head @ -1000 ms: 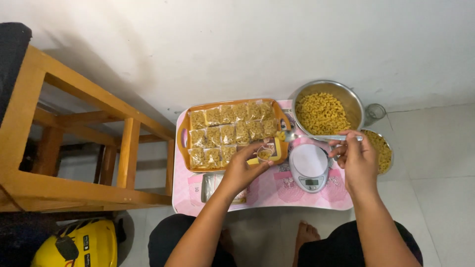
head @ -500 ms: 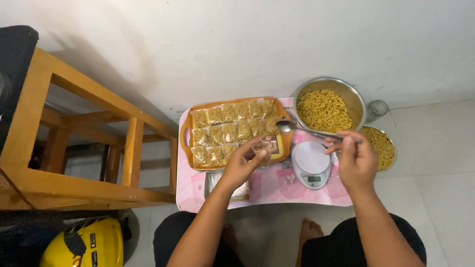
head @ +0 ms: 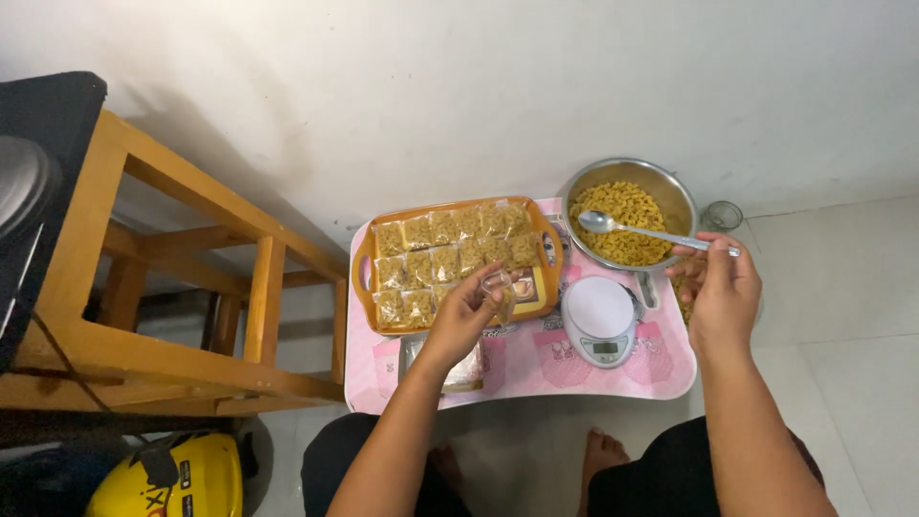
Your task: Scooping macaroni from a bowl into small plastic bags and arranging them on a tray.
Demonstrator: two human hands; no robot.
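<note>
On the pink bench (head: pixel 536 369), an orange tray (head: pixel 361 273) of filled packets sits beside a steel bowl (head: pixel 670 191) of yellow macaroni and a white scale (head: pixel 598 321). The left hand (head: pixel 459 321) pinches a small clear bag (head: pixel 500 287) over the tray; the right hand (head: pixel 723 292) has its fingers closed on a spoon (head: pixel 613 226) hovering over the bowl. A slack bag mouth could likely spill pasta.

Clear pasta packets (head: pixel 450 257) fill the orange tray (head: pixel 360 278); the white scale's small screen (head: pixel 606 348) looks greyish
</note>
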